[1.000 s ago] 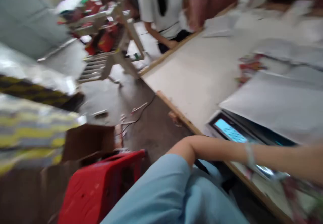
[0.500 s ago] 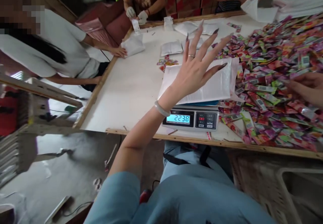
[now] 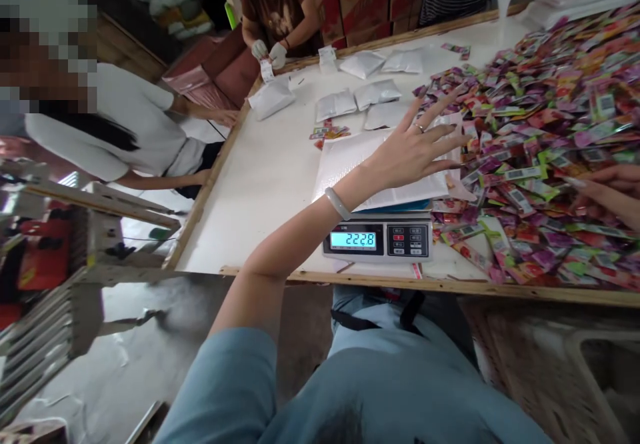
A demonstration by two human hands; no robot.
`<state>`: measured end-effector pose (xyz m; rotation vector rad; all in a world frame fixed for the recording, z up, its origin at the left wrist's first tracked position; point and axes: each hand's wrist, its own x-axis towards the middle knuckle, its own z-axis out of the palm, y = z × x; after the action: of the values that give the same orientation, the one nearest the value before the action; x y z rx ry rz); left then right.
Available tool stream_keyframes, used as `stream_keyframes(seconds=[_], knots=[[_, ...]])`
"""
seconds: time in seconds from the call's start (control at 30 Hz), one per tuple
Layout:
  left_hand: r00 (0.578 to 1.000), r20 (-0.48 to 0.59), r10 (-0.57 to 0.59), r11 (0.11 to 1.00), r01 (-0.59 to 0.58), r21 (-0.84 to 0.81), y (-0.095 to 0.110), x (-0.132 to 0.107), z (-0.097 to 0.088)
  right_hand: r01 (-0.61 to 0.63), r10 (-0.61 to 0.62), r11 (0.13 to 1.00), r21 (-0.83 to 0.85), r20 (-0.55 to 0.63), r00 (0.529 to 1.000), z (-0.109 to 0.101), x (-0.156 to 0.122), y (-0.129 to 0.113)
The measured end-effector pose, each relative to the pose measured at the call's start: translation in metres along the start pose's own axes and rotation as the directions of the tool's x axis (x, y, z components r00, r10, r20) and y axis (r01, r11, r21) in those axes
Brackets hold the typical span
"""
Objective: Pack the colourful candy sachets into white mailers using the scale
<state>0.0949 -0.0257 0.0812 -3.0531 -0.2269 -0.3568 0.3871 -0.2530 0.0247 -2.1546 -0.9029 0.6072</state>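
My left hand (image 3: 411, 151) hovers with fingers spread above a white bag (image 3: 350, 161) that lies on a digital scale (image 3: 377, 239) reading 2228. It holds nothing. My right hand (image 3: 609, 191) reaches in from the right edge over a big heap of colourful small packets (image 3: 545, 117); its fingers lie curled on the packets, and whether they hold any is unclear. The scale stands at the near edge of a white table (image 3: 260, 184).
Several filled white bags (image 3: 360, 94) lie further back on the table. A person in white sits at the table's left side, a person with white gloves (image 3: 269, 52) at the far end. A metal rack (image 3: 75, 257) stands left, a crate (image 3: 575, 371) lower right.
My view swung from the floor and a red stool back to the table. My left hand lowered from a raised position toward the bag on the scale. The reading fell from 2238 to 2228.
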Motion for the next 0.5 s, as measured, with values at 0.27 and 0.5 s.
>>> stream_keyframes(seconds=[0.27,0.5], knots=[[0.999,-0.045,-0.012,0.999,0.01,-0.047,0.002,0.003,-0.007,0.367,-0.381,0.925,0.101,0.267,0.885,0.058,0.008,-0.072],[0.997,-0.021,0.08,0.992,-0.082,-0.092,-0.006,-0.002,0.0,0.331,-0.346,0.938,0.104,0.217,0.913,0.049,0.003,-0.064]])
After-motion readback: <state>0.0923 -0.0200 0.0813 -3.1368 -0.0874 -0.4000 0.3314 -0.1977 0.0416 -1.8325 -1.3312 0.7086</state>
